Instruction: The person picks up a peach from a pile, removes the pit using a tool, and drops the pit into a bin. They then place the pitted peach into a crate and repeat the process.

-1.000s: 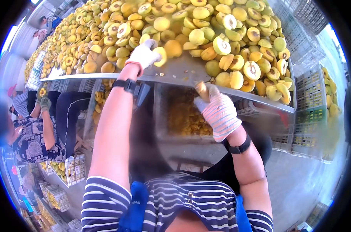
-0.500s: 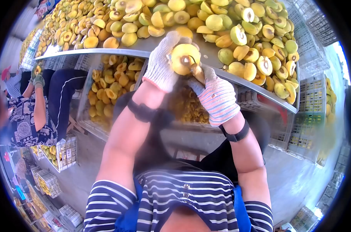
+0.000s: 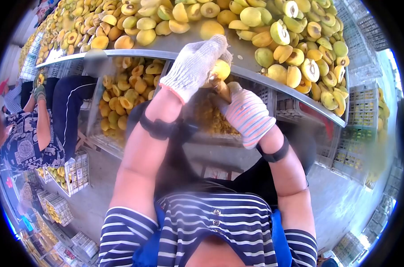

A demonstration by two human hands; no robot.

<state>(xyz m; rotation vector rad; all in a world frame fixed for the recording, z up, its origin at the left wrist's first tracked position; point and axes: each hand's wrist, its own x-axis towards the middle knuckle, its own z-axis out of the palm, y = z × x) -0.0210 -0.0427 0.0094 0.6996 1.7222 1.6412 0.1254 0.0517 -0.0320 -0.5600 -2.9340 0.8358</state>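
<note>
**Fruit rolls over in the glove, cut face gone from my view**

From my seat I see that the left hand [image 3: 194, 66], in a white knit glove, has come back from the pile and now sits just over the front edge of the metal table [image 3: 135, 54]. Its fingers are curled tight around one yellow fruit half [image 3: 221, 69]. Half a second ago the cut face and its dark stone looked straight at me. Now the glove has turned the piece, and only a small yellow patch shows past the fingertips.

The right hand [image 3: 247, 115], in a striped glove, is closed round a short tool [image 3: 221, 90] with a brownish handle. The tool points up into the underside of the fruit, touching it or nearly so. I cannot tell whether its tip is in the flesh, nor whether the stone is still in place.

I judge that the work on this piece is at its middle: gripped, turned, tool applied, nothing let go. Right under the hands stands a crate [image 3: 93, 116] of fruit halves. The heaped pile [image 3: 300, 58] covers the table beyond, and a co-worker [image 3: 30, 142] sits well apart on the left.
</note>
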